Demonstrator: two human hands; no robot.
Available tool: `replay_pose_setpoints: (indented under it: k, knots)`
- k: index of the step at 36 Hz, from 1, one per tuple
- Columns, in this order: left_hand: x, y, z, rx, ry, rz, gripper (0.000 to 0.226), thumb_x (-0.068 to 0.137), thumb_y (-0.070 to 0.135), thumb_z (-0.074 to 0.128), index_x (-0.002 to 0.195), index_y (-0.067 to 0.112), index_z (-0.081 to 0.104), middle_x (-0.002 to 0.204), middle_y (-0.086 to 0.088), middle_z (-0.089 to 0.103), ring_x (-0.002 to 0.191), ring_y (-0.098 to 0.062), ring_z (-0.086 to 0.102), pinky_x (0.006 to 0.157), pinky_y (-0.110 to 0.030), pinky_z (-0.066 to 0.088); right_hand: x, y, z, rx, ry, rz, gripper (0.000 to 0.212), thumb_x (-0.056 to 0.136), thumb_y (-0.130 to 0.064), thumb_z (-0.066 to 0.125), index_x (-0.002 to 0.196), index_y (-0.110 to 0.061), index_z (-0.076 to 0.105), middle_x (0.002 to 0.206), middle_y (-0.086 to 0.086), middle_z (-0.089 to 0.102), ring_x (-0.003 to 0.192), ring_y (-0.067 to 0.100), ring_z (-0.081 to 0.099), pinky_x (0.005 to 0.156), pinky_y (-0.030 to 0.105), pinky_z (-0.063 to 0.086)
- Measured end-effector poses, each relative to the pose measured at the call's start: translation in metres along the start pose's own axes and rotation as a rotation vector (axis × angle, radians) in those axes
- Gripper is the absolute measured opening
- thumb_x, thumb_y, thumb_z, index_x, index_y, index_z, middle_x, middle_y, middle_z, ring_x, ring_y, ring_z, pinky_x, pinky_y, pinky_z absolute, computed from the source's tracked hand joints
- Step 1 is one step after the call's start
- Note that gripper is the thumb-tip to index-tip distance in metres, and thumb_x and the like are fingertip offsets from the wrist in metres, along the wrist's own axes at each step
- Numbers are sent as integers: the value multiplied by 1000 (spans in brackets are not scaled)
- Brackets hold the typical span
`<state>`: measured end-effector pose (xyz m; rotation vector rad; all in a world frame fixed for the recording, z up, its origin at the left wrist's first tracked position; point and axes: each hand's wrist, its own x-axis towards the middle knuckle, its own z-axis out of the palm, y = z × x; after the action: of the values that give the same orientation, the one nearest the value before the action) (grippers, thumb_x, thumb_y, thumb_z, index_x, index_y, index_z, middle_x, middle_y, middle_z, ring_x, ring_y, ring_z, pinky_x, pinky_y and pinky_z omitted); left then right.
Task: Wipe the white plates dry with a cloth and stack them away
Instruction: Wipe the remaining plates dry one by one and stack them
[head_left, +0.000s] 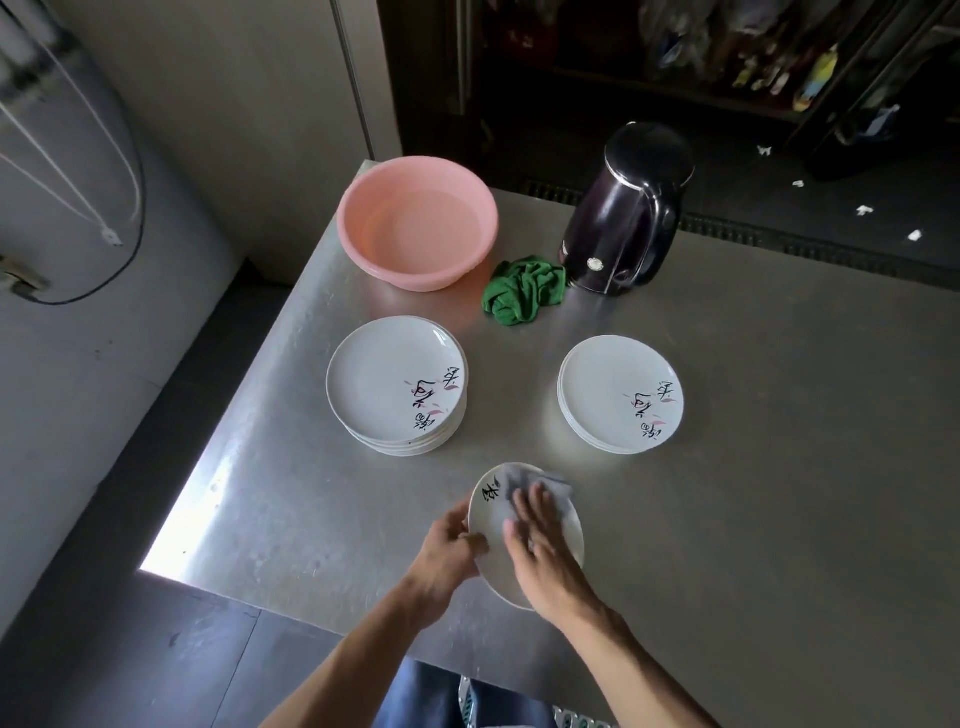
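White plate (496, 519), tilted over the table (727, 519), is gripped at its rim by the left hand (447, 551); the right hand (535, 545), fingers straight, presses a grey cloth (556, 483) on it.

Brushed steel table (727, 519), glossy plates (395, 384), plastic basin (358, 208).

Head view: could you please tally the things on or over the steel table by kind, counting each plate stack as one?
Plate stacks: 2, left stack and right stack
Held plate: 1
Cloths: 2, green cloth and grey cloth
Pink basin: 1
Dark kettle: 1
Total: 7
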<state>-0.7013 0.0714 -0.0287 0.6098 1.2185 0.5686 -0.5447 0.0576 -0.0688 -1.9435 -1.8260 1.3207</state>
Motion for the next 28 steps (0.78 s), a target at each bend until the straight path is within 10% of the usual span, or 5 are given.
replay_pose_setpoints:
  k: [4,13,19,24,28]
  knots:
    - [-3,6,4,43,52,23,49,78,7,58,125,15,70,116,-20,74,111,-38,71,97,-61,54,-9,-5,2,-7,-59,-253,55,107,-41,30,158,-23,17,165,-8,-4,151,1,-9,119,17,-9]
    - [4,-1,1,-96,302,-27,13,95,-5,57,100,6,55,103,-22,65,96,-30,60,82,-46,50,7,-15,-5,62,31,134,67,104,-52,22,160,-15,14,167,4,-4,154,15,-7,123,28,-2]
    - [-3,-1,1,-24,232,-38,20,97,-5,57,111,5,47,99,-20,69,87,-29,69,82,-51,60,2,-14,2,-32,-99,-150,56,107,-44,29,158,-22,21,164,-12,-3,150,-1,-7,117,14,-9]
    - [-6,0,2,-13,201,-38,45,99,-10,47,134,15,60,120,-25,70,110,-41,67,97,-62,55,13,-3,-5,-238,1,205,68,106,-50,15,159,-8,9,166,11,-8,153,19,-12,124,36,-9]
    - [-6,5,6,66,124,-4,43,98,-12,48,123,15,70,111,-18,76,104,-34,73,92,-55,59,3,-12,7,-52,-69,-98,60,107,-44,26,158,-14,17,164,-4,-4,152,9,-8,118,16,-11]
